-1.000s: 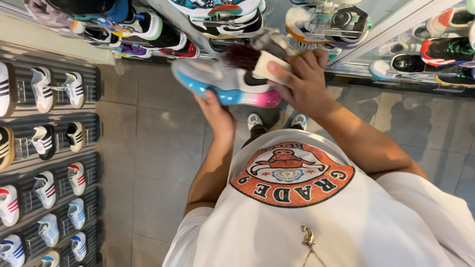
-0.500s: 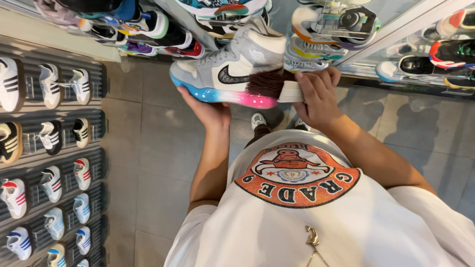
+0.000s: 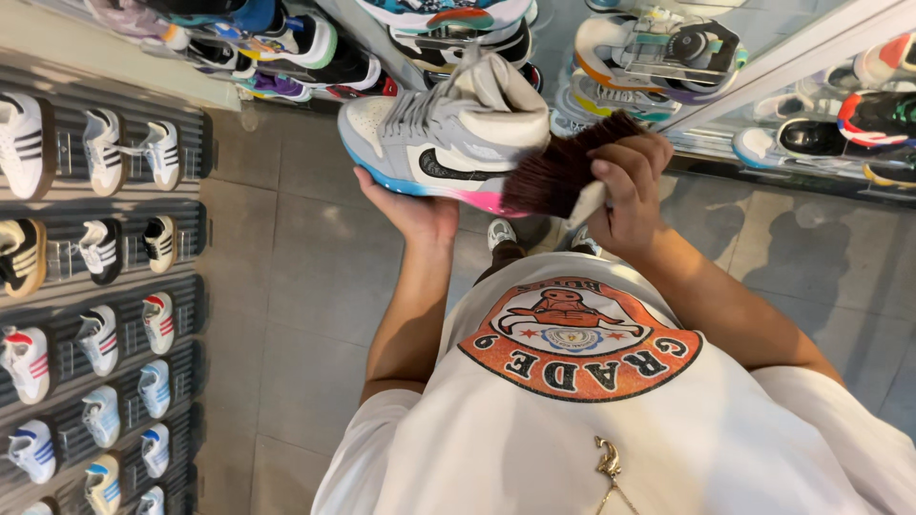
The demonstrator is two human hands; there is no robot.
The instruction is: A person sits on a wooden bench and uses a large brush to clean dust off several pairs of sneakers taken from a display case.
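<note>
Head view, looking down your own front. The grey tiled floor (image 3: pixel 315 286) fills the middle ground. At 9 o'clock a slatted display wall (image 3: pixel 57 267) carries rows of small white sneakers with coloured trim. Across 12 to 2 o'clock run glass shelves (image 3: pixel 811 43) stocked with multicoloured sneakers. Your white T-shirt (image 3: pixel 668 448), with a round orange and black printed emblem, occupies 6 o'clock, and a small gold pendant (image 3: pixel 607 460) hangs below the emblem.

The high-top sneaker (image 3: pixel 448 133) sits at 12 o'clock, raised in front of the shelves. Its upper is grey and white with a dark side mark, and its sole runs from blue at the toe to pink at the heel. The toe points toward 9 o'clock and the collar toward 1 o'clock.

Your left hand (image 3: pixel 410 212) lies beneath the sneaker at 11 o'clock, palm up, cupping the sole and bearing the shoe from below. Your right hand (image 3: pixel 625 186) is at 1 o'clock, fingers closed around the pale handle of a brush (image 3: pixel 563 176). The dark brown bristles of the brush point toward 10 o'clock and touch the heel of the sneaker, just beside the pink part of the sole.
</note>
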